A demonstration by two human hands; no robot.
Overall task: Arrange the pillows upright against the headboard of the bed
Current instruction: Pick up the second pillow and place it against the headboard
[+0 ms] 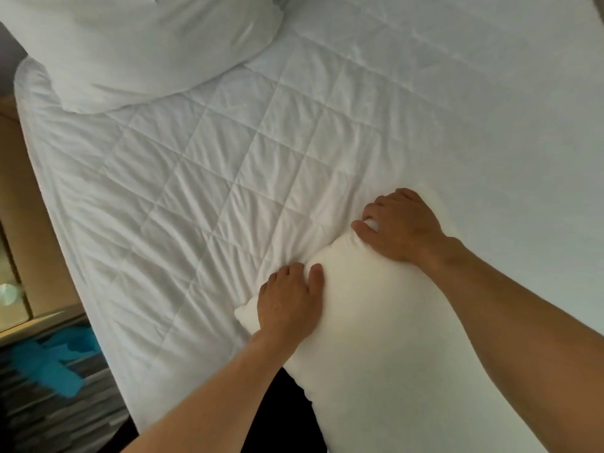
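A white pillow (385, 328) is held over the near edge of the bed, its top edge pointing up the mattress. My left hand (287, 299) grips its left corner. My right hand (398, 223) pinches its top right corner. A second white pillow (137, 40) lies at the top left, on the far end of the quilted white mattress cover (202, 165). The headboard is out of frame.
The bed's left edge runs diagonally from top left to bottom centre. Beside it are a tan wall or furniture panel (29, 223) and a striped carpet with blue patches (55, 371). A smooth white sheet (490, 93) covers the right part.
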